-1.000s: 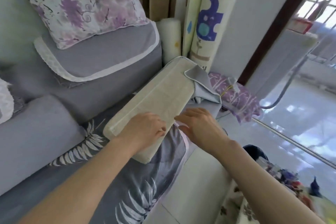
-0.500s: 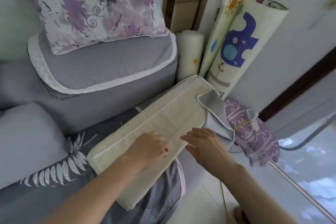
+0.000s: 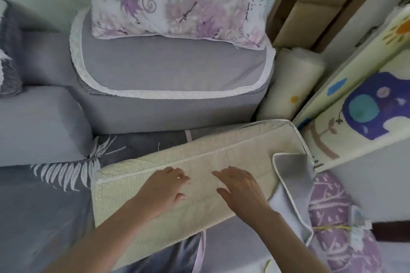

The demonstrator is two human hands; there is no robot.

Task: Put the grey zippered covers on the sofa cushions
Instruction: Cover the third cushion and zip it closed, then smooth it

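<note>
**Fingers.** The fingers (image 3: 179, 175) of the left hand (image 3: 163, 190) are half bent, with the tips set down on the cream cushion (image 3: 221, 150) and the thumb tucked at the side. No fabric is seen gripped between them. The fingers (image 3: 225, 174) of the right hand (image 3: 240, 191) are released and nearly straight. They lie flat on the same quilted face, just right of the left hand and not touching it.

**Task objects.** The cream cushion lies slantwise across the lower centre of the frame, and both forearms enter from the bottom edge. The grey cover (image 3: 290, 173), edged with white piping, sits at the cushion's right end. One corner is folded back over the cream face, and the rest hangs down the right side, so most of the cushion is bare.

**Surroundings.**
- A dark grey leaf-print sheet (image 3: 64, 186) lies under the cushion at lower left.
- A grey block cushion (image 3: 37, 124) sits at mid left.
- A grey sofa arm (image 3: 173, 68) with a white-trimmed pad fills the upper centre.
- A purple floral pillow (image 3: 177, 0) rests on top of that arm.
- A cream roll (image 3: 290, 82) stands at the right.
- A rolled play mat (image 3: 368, 115) printed with a blue elephant leans further right.
- A purple tree-print bundle (image 3: 339, 217) lies at lower right.
</note>
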